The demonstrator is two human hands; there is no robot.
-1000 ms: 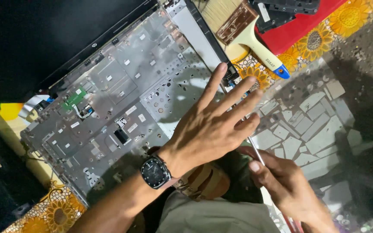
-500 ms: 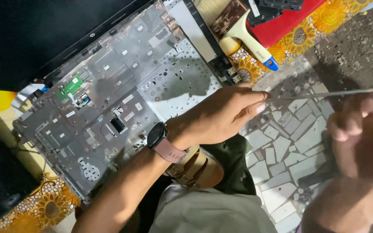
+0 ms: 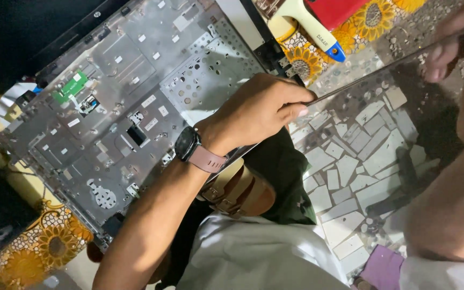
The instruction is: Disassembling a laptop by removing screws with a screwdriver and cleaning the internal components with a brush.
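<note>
Your left hand [image 3: 256, 110] pinches one end of a thin grey strip [image 3: 371, 72] beside the stripped laptop chassis [image 3: 119, 102], your blurred right hand [image 3: 447, 45] apparently holding its far end; separation appears underway, requiring steady support.

Broken-tile mosaic floor [image 3: 350, 161], sunflower-print cloth [image 3: 44, 247], dim light, deep shadows.

We count one opened laptop chassis [image 3: 124, 102], one long thin metal strip [image 3: 371, 75], two hands, left hand [image 3: 256, 110] and right hand [image 3: 447, 51], one wristwatch [image 3: 188, 144], one brush [image 3: 310, 24]
</note>
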